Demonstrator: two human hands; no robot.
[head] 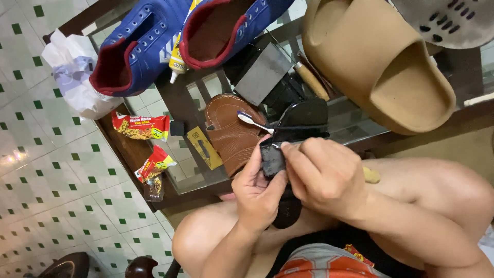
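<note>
My left hand grips a black sandal from below, over my bare knees. My right hand pinches a dark sole piece of that sandal between thumb and fingers. A white toothbrush sticks out to the left, just above my fingers. Under it, a brown leather sandal lies on the glass table.
Two blue sneakers with red lining and a yellow glue tube lie at the back. A big tan foam slide sits at the right, a grey block in the middle. Snack wrappers and a white bag lie left.
</note>
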